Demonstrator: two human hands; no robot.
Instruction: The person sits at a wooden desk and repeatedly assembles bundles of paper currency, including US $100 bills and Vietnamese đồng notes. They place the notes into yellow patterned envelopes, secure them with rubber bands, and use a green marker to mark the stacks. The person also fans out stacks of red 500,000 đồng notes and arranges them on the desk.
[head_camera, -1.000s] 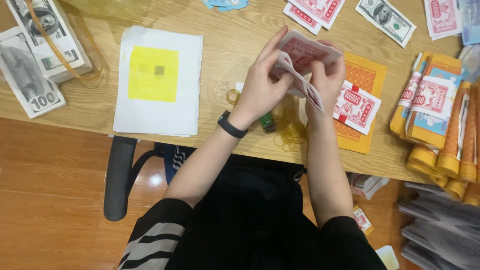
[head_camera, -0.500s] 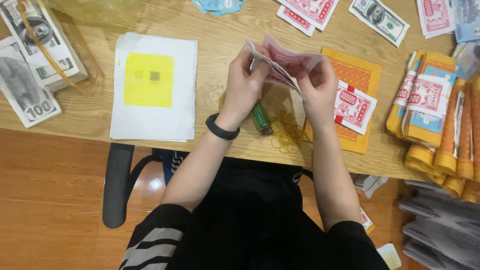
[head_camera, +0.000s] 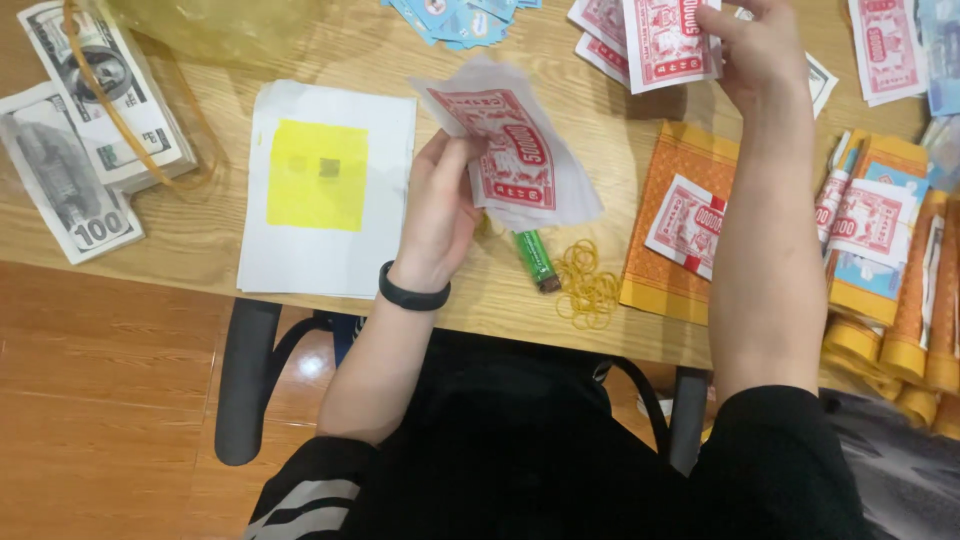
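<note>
A wooden table (head_camera: 300, 40) carries everything. On it lies a white paper stack with a yellow square (head_camera: 325, 185), then an orange packet (head_camera: 660, 270). The left hand (head_camera: 440, 205) grips a fanned sheaf of red-printed notes (head_camera: 520, 160) — long axis slanting up-left — while the right hand (head_camera: 760, 50), far up and to the right, pinches a single red note (head_camera: 665, 40) above other loose ones. A green lighter (head_camera: 535, 258) lies just below the sheaf

A fanned stack of red-and-white paper notes (head_camera: 520, 160) is tilting above the green lighter (head_camera: 536, 260); another red-and-white paper note (head_camera: 668, 42) is standing upright farther beyond the lighter.
</note>
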